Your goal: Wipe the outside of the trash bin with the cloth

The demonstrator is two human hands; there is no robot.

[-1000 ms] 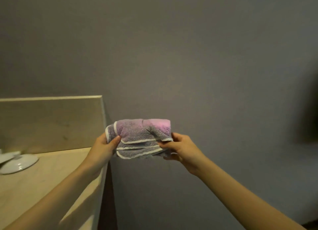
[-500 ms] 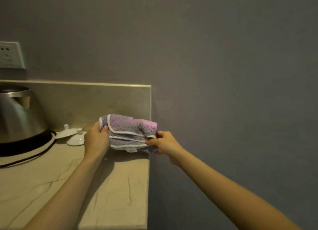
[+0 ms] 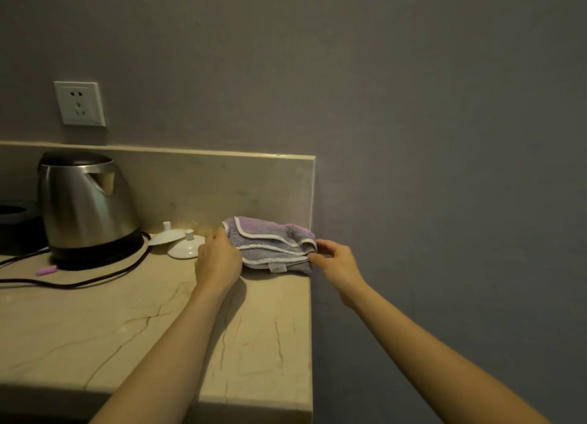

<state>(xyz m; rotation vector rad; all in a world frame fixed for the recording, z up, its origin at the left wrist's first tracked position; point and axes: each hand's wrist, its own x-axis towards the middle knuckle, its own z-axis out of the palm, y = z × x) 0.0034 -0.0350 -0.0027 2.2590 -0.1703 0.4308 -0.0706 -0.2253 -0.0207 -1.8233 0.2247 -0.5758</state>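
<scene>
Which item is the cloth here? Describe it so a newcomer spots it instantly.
Start at the beige stone counter and follow it to its right end, against the backsplash. The cloth lies there folded, between the left hand and right hand. It is the only soft thing: lilac-grey terry with white piping, unlike the steel kettle and white lids.
</scene>
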